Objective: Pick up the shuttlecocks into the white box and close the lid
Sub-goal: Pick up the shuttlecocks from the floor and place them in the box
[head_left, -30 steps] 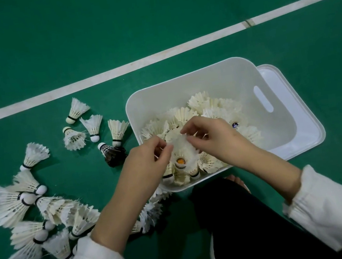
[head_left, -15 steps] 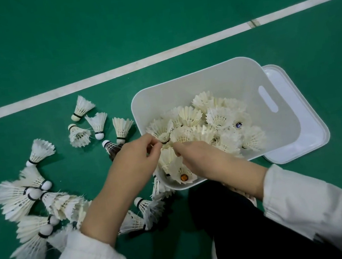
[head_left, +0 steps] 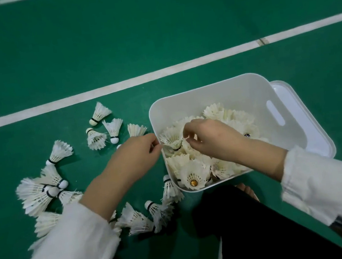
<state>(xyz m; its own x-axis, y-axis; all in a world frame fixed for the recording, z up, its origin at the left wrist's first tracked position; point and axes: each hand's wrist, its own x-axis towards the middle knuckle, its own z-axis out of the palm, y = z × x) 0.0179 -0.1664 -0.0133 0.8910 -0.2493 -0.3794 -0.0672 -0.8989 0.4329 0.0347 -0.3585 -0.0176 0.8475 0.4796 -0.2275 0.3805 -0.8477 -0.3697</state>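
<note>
Midway through the clear-up, a person in white sleeves (head_left: 76, 243) works a shuttlecock (head_left: 172, 139) into the white box (head_left: 216, 96) on a green court floor (head_left: 151, 32). The right hand (head_left: 211, 138) reaches over the heap (head_left: 218, 111) inside, fingers curled on the feather skirt. The left hand (head_left: 134, 157) meets it at the box's 9 o'clock rim, fingertips drawn together against the feathers, though whether they grip cannot be told. The box looks roughly half full. Many loose shuttlecocks (head_left: 42, 193) lie from 7 to 10 o'clock of it, and the lid (head_left: 317, 134) sits beneath the box, jutting out at 3 o'clock. Feathers crush easily, so the sound course is probably a light hold near the cork. It should be set down nested rather than pressed, with the heap kept below the rim so the lid can seat.
</note>
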